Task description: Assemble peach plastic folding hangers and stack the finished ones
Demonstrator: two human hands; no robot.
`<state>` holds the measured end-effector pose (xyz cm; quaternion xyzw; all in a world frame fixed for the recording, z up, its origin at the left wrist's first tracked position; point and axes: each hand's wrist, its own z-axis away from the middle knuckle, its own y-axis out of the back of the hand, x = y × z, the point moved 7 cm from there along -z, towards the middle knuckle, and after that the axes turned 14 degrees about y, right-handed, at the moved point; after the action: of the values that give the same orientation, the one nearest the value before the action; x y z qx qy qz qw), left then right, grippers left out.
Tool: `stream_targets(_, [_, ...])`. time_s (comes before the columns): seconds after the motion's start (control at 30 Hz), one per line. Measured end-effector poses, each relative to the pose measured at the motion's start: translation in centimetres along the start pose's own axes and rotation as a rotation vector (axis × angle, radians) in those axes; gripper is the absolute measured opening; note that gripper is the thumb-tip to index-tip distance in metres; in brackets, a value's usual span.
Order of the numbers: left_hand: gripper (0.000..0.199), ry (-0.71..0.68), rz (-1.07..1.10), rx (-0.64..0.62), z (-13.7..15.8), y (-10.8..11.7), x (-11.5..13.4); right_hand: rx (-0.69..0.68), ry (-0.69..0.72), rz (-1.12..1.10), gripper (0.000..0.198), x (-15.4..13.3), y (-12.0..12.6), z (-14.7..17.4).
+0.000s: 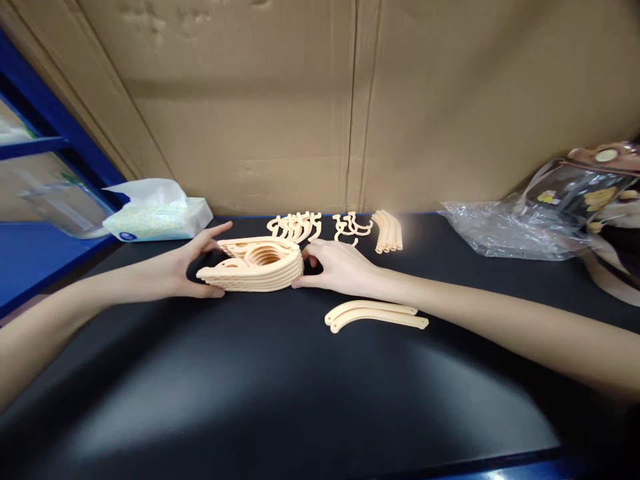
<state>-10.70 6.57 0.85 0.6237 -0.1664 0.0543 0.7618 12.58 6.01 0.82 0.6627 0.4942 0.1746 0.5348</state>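
A neat stack of cream plastic hanger pieces [255,277], each with a rounded opening, stands on the black tabletop between both hands. Its left end is held by my left hand [187,267], thumb along the front and index finger stretched out behind. At the stack's right end, my right hand [337,267] grips with the thumb low in front and the other fingers bent, partly hidden. Two loose curved hanger arms [377,315] lie side by side just in front of my right forearm.
Behind the stack lie a row of cream hooks [296,227], a few scattered hooks [353,225] and a bundle of curved arms [388,232]. A tissue pack [160,217] sits back left. Clear plastic wrap [510,230] and a transparent bag [580,183] are at right, before a cardboard wall [240,100].
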Motion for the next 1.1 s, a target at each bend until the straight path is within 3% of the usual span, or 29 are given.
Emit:
stream_targets(0.27, [0.104,0.031,-0.011,-0.028,-0.6,0.6,0.2,0.018,-0.01,-0.011,0.035,0.3,-0.1,-0.9])
stream_targets(0.67, [0.105,0.068,0.056,-0.046,-1.9,1.7,-1.6,-0.003,-0.06,-0.004,0.032,0.8,-0.5,-2.8])
stream_targets(0.87, [0.108,0.054,0.086,-0.098,-1.8,1.8,-1.9,0.004,-0.055,0.002,0.048,0.8,-0.5,-2.9])
stream_targets(1.1, [0.086,0.056,0.009,-0.157,-1.8,2.2,-1.0,0.023,-0.048,0.018,0.046,0.7,-0.4,-2.8])
